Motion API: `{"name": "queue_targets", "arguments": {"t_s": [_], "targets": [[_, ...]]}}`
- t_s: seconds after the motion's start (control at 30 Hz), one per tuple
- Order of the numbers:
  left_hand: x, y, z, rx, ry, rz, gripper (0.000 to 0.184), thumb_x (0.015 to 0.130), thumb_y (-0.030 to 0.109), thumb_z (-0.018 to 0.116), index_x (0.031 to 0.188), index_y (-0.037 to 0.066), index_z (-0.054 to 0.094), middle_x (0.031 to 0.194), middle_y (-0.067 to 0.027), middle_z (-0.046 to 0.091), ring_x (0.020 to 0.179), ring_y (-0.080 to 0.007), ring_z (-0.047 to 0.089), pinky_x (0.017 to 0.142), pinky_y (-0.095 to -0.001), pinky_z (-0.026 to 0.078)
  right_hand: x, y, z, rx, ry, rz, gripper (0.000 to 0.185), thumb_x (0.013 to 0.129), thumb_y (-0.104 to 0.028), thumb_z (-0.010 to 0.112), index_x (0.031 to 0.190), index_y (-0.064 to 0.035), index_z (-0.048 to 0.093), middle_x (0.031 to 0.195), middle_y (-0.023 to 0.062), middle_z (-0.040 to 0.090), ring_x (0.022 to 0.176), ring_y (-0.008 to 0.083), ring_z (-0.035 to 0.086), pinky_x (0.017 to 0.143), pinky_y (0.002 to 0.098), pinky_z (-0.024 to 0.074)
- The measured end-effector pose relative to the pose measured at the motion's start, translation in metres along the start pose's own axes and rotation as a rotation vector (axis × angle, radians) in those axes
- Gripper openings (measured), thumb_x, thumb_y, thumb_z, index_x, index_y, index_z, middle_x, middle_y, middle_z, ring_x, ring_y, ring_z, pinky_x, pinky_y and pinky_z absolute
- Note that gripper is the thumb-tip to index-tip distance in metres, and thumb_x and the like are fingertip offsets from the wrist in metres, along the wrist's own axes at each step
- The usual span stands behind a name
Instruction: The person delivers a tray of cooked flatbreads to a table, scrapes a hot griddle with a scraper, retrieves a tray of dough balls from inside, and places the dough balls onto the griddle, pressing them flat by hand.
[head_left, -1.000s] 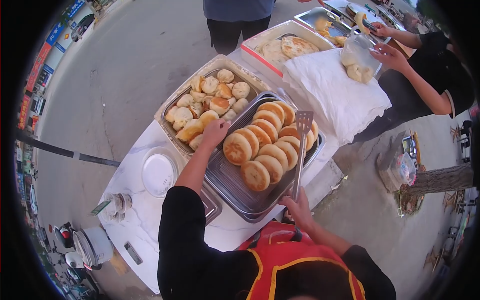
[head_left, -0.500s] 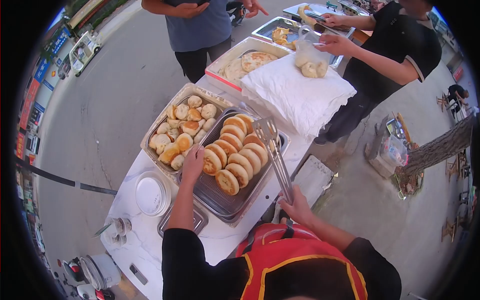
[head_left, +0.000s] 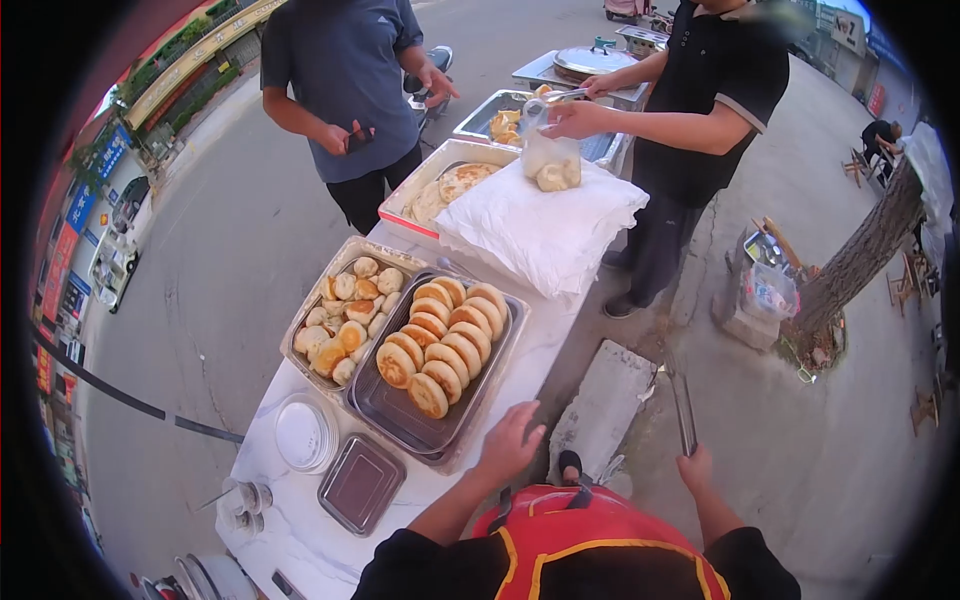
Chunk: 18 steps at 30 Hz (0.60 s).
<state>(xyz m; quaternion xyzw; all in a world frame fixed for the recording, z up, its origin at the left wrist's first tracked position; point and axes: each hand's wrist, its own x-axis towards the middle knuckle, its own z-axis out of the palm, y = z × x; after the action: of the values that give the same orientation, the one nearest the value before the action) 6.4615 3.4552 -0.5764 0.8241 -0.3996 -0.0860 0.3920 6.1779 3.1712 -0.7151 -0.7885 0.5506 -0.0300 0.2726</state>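
My left hand [head_left: 510, 441] is over the near right edge of the marble-patterned table [head_left: 300, 510], fingers apart and nothing in it. Off to the right, beyond the table, my right hand [head_left: 695, 466] grips long metal tongs [head_left: 683, 405] that point away from me. Round browned flatbreads [head_left: 442, 362] stand in leaning rows in a dark metal tray [head_left: 400, 415]. Left of them, a second tray [head_left: 296, 342] in a pale box holds stuffed buns [head_left: 350, 310]. A small dark lidded tray [head_left: 362, 484] and stacked white plates [head_left: 302, 432] are on the near left.
One person [head_left: 700, 110] fills a clear bag [head_left: 551, 160] above a white cloth [head_left: 545, 220]. Another person [head_left: 350, 80] stands across the table holding a phone. A flatbread box [head_left: 395, 208] is at the far end. A concrete slab [head_left: 600, 410] and tree trunk [head_left: 870, 245] are right.
My left hand has left the tray edges and moved right, towards my body. My right hand has swung the tongs away from the flatbreads to the right. The view has shifted too.
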Motion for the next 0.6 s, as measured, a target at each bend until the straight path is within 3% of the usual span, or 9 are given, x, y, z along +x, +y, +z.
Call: {"name": "queue_targets", "arguments": {"t_s": [0.07, 0.1, 0.13, 0.2, 0.23, 0.6], "targets": [[-0.007, 0.015, 0.038, -0.023, -0.163, 0.091, 0.043, 0.086, 0.023, 0.058, 0.123, 0.002, 0.049, 0.117, -0.0176, 0.054, 0.100, -0.0333, 0.057, 0.085, -0.0388, 0.047, -0.018, 0.159, 0.039, 0.018, 0.012, 0.226, 0.025, 0.069, -0.011, 0.060, 0.083, 0.0085, 0.054, 0.065, 0.0175, 0.057, 0.053, 0.0289, 0.059, 0.048, 0.0421, 0.0459], [-0.008, 0.022, 0.049, -0.019, -0.268, 0.126, 0.043, 0.086, 0.024, 0.058, 0.122, 0.002, 0.048, 0.118, -0.0176, 0.054, 0.101, -0.0339, 0.056, 0.086, -0.0390, 0.047, -0.065, 0.142, 0.006, 0.229, -0.020, 0.475, 0.019, 0.072, -0.008, 0.059, 0.081, 0.0082, 0.054, 0.059, 0.0136, 0.054, 0.046, 0.0220, 0.055, 0.040, 0.0374, 0.0419], [-0.012, 0.031, 0.061, -0.036, -0.317, 0.190, 0.043, 0.086, 0.024, 0.057, 0.123, 0.003, 0.047, 0.118, -0.0170, 0.053, 0.102, -0.0336, 0.056, 0.087, -0.0392, 0.046, -0.103, 0.157, -0.006, 0.388, 0.029, 0.634, 0.012, 0.071, -0.007, 0.053, 0.072, 0.0056, 0.052, 0.053, 0.0144, 0.053, 0.039, 0.0222, 0.053, 0.033, 0.0368, 0.0389], [-0.025, 0.045, 0.080, -0.086, -0.404, 0.277, 0.043, 0.086, 0.023, 0.056, 0.123, 0.003, 0.046, 0.117, -0.0160, 0.053, 0.103, -0.0330, 0.055, 0.087, -0.0394, 0.046, -0.167, 0.194, -0.019, 0.363, 0.145, 0.943, 0.008, 0.068, -0.003, 0.051, 0.069, 0.0050, 0.050, 0.051, 0.0123, 0.050, 0.037, 0.0258, 0.051, 0.031, 0.0379, 0.0369], [-0.031, 0.047, 0.090, -0.115, -0.441, 0.308, 0.043, 0.086, 0.023, 0.056, 0.123, 0.003, 0.046, 0.116, -0.0155, 0.053, 0.103, -0.0328, 0.055, 0.087, -0.0395, 0.046, -0.202, 0.206, -0.038, 0.357, 0.014, 0.914, 0.023, 0.078, -0.009, 0.058, 0.091, 0.0082, 0.053, 0.074, 0.0141, 0.059, 0.067, 0.0287, 0.061, 0.055, 0.0405, 0.0452], [-0.073, 0.078, 0.154, 0.101, -0.732, 0.257, 0.039, 0.084, 0.024, 0.058, 0.116, 0.004, 0.048, 0.109, -0.0150, 0.053, 0.103, -0.0326, 0.056, 0.083, -0.0418, 0.048, -0.182, 0.255, -0.073, 0.163, -0.056, 0.535, 0.032, 0.075, -0.027, 0.058, 0.070, 0.0049, 0.054, 0.056, 0.0132, 0.053, 0.052, 0.0259, 0.052, 0.047, 0.0440, 0.0389]]}}
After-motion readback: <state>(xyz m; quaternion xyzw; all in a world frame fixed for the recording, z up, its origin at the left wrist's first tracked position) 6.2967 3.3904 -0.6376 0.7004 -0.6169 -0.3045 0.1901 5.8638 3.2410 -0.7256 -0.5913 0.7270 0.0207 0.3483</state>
